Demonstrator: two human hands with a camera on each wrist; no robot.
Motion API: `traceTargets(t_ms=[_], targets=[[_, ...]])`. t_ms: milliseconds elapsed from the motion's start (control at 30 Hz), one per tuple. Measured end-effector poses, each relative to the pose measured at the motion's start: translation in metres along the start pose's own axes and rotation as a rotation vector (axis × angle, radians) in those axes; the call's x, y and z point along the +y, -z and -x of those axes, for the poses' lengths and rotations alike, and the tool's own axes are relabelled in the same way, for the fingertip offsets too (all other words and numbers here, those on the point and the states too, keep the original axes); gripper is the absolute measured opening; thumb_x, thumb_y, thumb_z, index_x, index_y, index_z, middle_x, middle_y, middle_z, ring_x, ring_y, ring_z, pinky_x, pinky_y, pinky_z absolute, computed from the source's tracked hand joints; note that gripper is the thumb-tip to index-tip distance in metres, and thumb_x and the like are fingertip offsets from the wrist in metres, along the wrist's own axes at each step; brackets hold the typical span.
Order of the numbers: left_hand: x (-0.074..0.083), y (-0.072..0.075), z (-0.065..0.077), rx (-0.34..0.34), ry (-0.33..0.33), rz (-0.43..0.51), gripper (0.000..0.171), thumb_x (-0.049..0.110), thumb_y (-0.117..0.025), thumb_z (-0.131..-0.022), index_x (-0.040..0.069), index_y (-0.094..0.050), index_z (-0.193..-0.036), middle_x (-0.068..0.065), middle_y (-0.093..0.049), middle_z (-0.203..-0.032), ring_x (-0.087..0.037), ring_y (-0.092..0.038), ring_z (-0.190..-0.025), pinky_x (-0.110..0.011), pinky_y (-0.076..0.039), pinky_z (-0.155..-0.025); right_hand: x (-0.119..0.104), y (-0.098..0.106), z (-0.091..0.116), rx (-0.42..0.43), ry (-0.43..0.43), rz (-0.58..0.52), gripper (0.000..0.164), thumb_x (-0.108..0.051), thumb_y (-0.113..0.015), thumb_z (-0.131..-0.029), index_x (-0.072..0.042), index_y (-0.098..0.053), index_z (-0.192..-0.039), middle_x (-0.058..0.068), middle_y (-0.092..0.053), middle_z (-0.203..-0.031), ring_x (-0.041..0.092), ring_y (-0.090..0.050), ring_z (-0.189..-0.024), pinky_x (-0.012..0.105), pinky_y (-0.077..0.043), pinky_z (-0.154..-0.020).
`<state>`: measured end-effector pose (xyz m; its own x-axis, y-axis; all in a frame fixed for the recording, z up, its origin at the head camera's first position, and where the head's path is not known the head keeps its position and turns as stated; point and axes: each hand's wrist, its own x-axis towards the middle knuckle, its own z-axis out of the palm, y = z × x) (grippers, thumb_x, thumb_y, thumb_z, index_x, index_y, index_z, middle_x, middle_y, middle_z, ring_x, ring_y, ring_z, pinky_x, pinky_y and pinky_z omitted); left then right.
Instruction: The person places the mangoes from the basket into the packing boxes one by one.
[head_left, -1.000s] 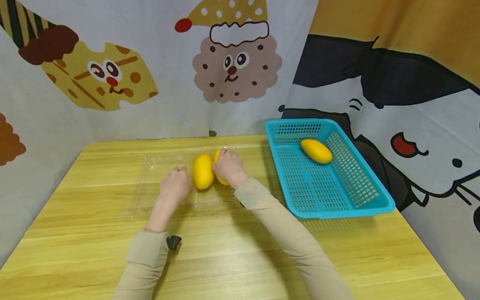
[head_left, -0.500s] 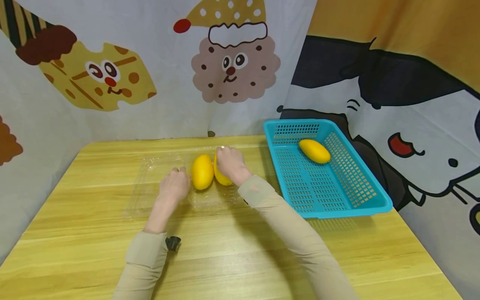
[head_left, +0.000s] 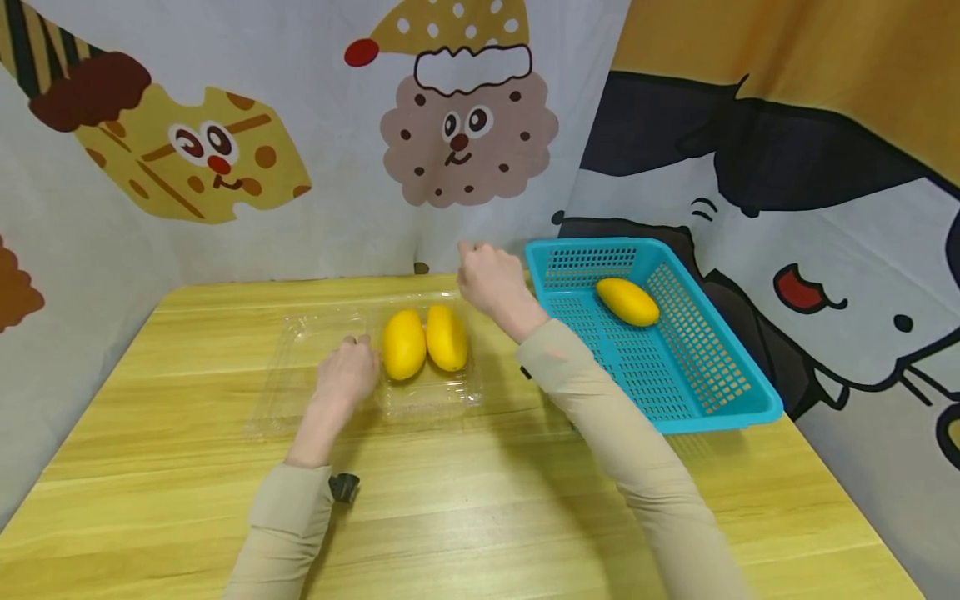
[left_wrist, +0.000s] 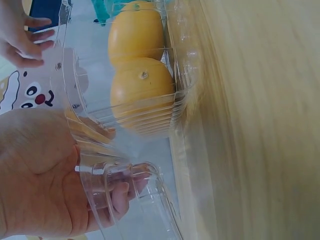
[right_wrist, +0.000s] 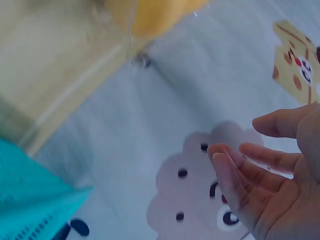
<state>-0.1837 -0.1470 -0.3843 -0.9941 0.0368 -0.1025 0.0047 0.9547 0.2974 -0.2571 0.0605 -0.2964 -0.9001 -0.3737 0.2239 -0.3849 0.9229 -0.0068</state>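
"What's being held?"

"The left hand [head_left: 348, 367] is gripping the clear box [head_left: 429, 407] where its halves are meeting; the right hand [head_left: 495, 279] is hanging released, grasping nothing, over the surface's [head_left: 450, 517] far edge."

"What's lying inside?"

"The left mango [head_left: 403, 344] and the right mango [head_left: 447, 337], sitting side by side in the right half, long axes running roughly from near edge to far."

"Which hand is sitting nearer?"

"The left is sitting just beside the left mango. The right is hovering beyond the right mango, which is lying leftward and nearer the near edge."

"Anything farther out?"

"The basket [head_left: 697, 425] is covering the far right corner, holding a third mango [head_left: 628, 302]."
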Motion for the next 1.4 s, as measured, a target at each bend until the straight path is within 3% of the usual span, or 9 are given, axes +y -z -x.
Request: traceTargets(t_ms=[233,500,667,800,900,1100,1267,1400], targets=[[-0.002,0.0,0.0,0.005,0.001,0.0,0.046,0.022,-0.042,-0.1,-0.011,-0.044,-0.132,-0.031,-0.055,-0.113,-0.041,-0.061,-0.087,-0.048,-0.057,-0.068,0.037,0.015,0.001,0.023,-0.071,-0.021,0.033,-0.018,-0.05,-0.094,-0.004,-0.053,-0.123,0.017,-0.066,-0.103,0.035,-0.066,-0.079,0.045,-0.058,-0.062],[-0.003,-0.001,-0.001,0.0,0.003,-0.001,0.046,0.021,-0.042,-0.101,-0.011,-0.043,-0.133,-0.032,-0.055,-0.115,-0.04,-0.062,-0.084,-0.045,-0.057,-0.063,0.1,0.003,0.006,-0.054,-0.145,-0.011,0.043,-0.018,-0.048,-0.094,-0.003,-0.044,-0.134,0.021,-0.061,-0.116,0.039,-0.064,-0.084,0.048,-0.055,-0.064],[-0.003,-0.001,-0.001,0.002,0.001,-0.001,0.047,0.022,-0.042,-0.101,-0.011,-0.042,-0.135,-0.033,-0.054,-0.117,-0.04,-0.062,-0.085,-0.044,-0.058,-0.064,0.143,-0.014,0.013,-0.167,-0.208,0.012,0.048,-0.019,-0.049,-0.094,-0.002,-0.039,-0.138,0.024,-0.055,-0.124,0.041,-0.06,-0.101,0.053,-0.055,-0.073],[-0.003,-0.001,-0.001,0.004,0.0,-0.006,0.047,0.022,-0.042,-0.1,-0.011,-0.042,-0.134,-0.032,-0.055,-0.116,-0.04,-0.062,-0.085,-0.044,-0.058,-0.064,0.174,-0.028,0.022,-0.315,-0.273,-0.008,0.059,-0.023,-0.051,-0.095,-0.002,-0.029,-0.145,0.03,-0.037,-0.142,0.048,-0.04,-0.126,0.062,-0.045,-0.095],[-0.003,-0.001,-0.001,0.001,-0.003,-0.013,0.046,0.022,-0.043,-0.1,-0.011,-0.042,-0.134,-0.032,-0.055,-0.114,-0.04,-0.062,-0.084,-0.044,-0.058,-0.064,0.193,-0.036,0.031,-0.397,-0.327,-0.048,0.065,-0.023,-0.051,-0.093,-0.001,-0.023,-0.147,0.035,-0.025,-0.145,0.054,-0.029,-0.13,0.066,-0.037,-0.101],[-0.002,-0.002,0.0,0.003,-0.009,-0.017,0.046,0.022,-0.043,-0.1,-0.011,-0.043,-0.133,-0.032,-0.056,-0.112,-0.039,-0.061,-0.083,-0.043,-0.057,-0.063,0.221,-0.048,0.052,-0.457,-0.374,-0.122,0.072,-0.023,-0.056,-0.089,0.0,-0.021,-0.147,0.035,-0.028,-0.138,0.051,-0.038,-0.118,0.063,-0.042,-0.094],[-0.002,-0.003,0.0,0.011,-0.009,-0.012,0.046,0.022,-0.043,-0.1,-0.011,-0.043,-0.132,-0.031,-0.056,-0.11,-0.037,-0.061,-0.08,-0.042,-0.057,-0.061,0.238,-0.057,0.058,-0.456,-0.361,-0.178,0.075,-0.019,-0.057,-0.088,0.0,-0.017,-0.149,0.032,-0.022,-0.147,0.05,-0.035,-0.126,0.065,-0.037,-0.103],[-0.002,-0.003,0.0,0.007,-0.007,-0.014,0.046,0.022,-0.043,-0.1,-0.011,-0.043,-0.133,-0.031,-0.056,-0.11,-0.038,-0.061,-0.082,-0.044,-0.057,-0.063,0.245,-0.062,0.06,-0.462,-0.387,-0.242,0.073,-0.017,-0.056,-0.089,-0.007,-0.017,-0.15,0.031,-0.017,-0.15,0.051,-0.032,-0.128,0.067,-0.035,-0.103]])
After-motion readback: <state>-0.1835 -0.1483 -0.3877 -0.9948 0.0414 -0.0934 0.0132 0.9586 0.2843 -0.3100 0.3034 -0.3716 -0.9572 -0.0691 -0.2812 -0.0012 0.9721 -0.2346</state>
